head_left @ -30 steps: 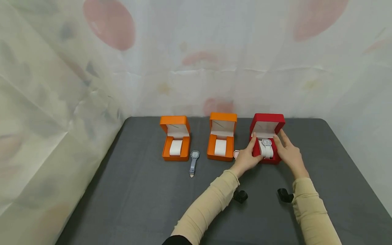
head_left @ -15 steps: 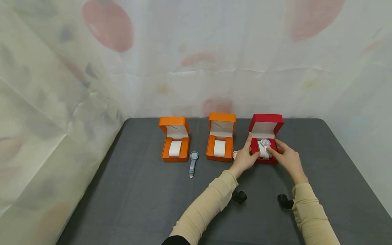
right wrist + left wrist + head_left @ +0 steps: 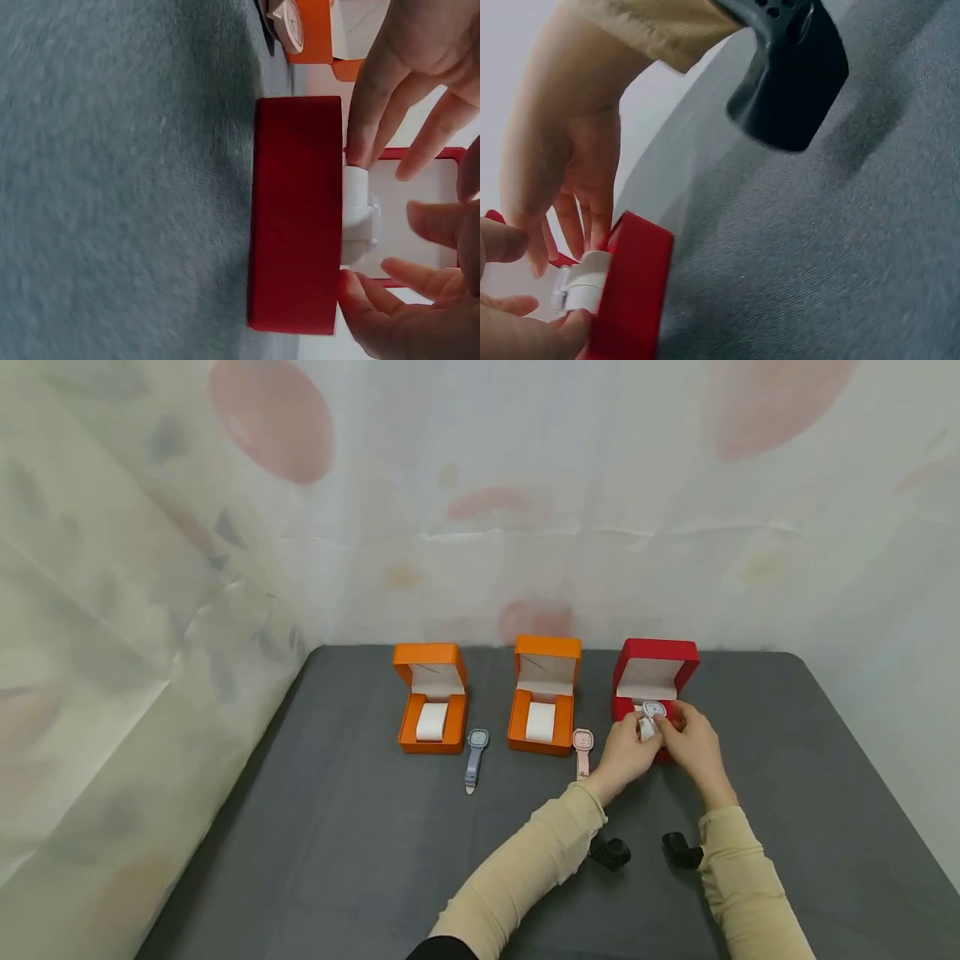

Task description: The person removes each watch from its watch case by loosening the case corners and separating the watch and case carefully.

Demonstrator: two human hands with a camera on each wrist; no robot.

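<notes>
A white-strapped wristwatch [image 3: 653, 709] is wrapped round a white watch cushion [image 3: 354, 180] in the open red watch box [image 3: 296, 217]. My left hand [image 3: 628, 752] comes from the left, its thumb and fingers pinching that end of the cushion. At the other end my right hand [image 3: 696, 745] holds the cushion with bent fingers close to the box rim. Seen from the left wrist, the cushion [image 3: 583, 298] sticks up past the red wall between the two hands. Part of the box is hidden behind the hands in the head view.
Two open orange watch boxes [image 3: 455, 739] [image 3: 519, 727] with white cushions stand left of the red box. A blue watch [image 3: 475, 760] and a pink watch [image 3: 582, 747] lie on the grey table [image 3: 337, 860]. A patterned curtain [image 3: 420, 568] hangs behind.
The left hand has shifted right and in over the cushion, uncovering the pink watch. My right hand has drawn inward from the box's right side to the cushion and watch.
</notes>
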